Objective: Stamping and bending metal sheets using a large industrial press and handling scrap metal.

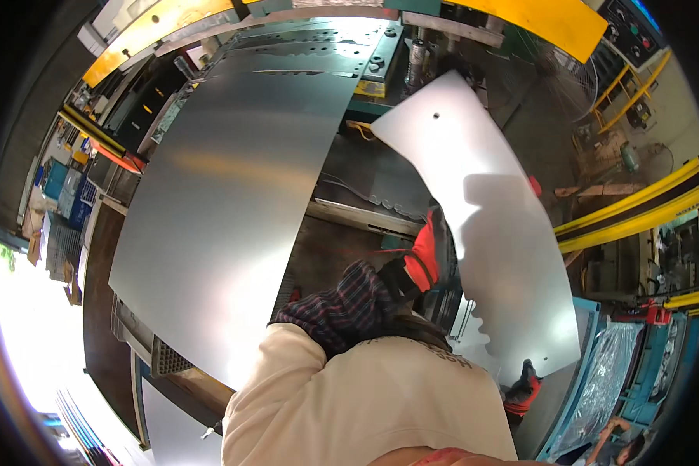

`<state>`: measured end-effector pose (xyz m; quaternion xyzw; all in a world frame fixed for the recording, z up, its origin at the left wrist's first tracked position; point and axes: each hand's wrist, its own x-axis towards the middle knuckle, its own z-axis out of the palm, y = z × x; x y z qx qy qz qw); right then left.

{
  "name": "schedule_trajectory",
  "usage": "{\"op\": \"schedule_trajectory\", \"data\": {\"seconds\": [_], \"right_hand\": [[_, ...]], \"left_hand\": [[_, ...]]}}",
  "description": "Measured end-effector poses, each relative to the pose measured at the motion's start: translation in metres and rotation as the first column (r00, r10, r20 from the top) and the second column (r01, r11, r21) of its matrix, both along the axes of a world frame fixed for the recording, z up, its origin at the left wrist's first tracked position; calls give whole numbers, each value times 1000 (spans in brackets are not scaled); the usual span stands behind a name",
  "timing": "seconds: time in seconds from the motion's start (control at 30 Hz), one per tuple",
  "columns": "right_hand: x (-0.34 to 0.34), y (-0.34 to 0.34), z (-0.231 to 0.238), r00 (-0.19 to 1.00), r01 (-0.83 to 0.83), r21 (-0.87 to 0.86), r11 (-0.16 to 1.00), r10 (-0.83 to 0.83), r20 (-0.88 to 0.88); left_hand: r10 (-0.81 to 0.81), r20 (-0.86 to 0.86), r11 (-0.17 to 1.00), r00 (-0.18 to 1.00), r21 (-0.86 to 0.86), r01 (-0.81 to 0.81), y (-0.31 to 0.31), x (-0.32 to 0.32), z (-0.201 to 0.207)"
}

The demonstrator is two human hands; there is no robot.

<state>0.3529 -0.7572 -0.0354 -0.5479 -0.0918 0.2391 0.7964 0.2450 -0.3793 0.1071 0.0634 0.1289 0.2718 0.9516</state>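
Observation:
A cut piece of sheet metal (512, 256), long, shiny and notched along its left edge, is held up on the right, tilted, with a small hole near each end. My left hand (427, 252), in a red and black glove, grips its left edge near the middle; the fingers are partly hidden behind the metal. At the lower end my right hand (526, 388), gloved the same way, closes on the bottom edge with its thumb on the face. To the left lies a large flat metal sheet (233, 186), reaching up to the press die (311, 46).
A yellow machine beam (536, 23) crosses the top. Yellow and black guard bars (637, 206) stand at right, with a control panel (633, 31) above. Another wavy-edged metal piece (373, 182) lies on the machine bed. Another person (617, 446) shows at the lower right.

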Motion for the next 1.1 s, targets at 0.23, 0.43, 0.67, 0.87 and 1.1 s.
{"op": "schedule_trajectory", "data": {"seconds": [0.23,0.43,0.67,0.87,1.1], "right_hand": [[0,32,27,958,-286,58,956,286,9],[35,159,-2,935,-353,-109,929,354,-10],[72,317,-27,671,-578,-254,776,629,393],[82,399,-34,633,-774,-130,620,762,-133],[153,442,-82,733,-337,-861,381,680,14]], "left_hand": [[-55,-11,998,998,-37,55,23,-23,-149],[15,-407,1000,913,7,-13,56,-83,-138],[81,-421,995,904,80,-52,10,-160,-100],[345,-571,938,745,242,-249,-31,-206,-61],[430,-635,900,642,245,-360,-55,-216,-52]]}}
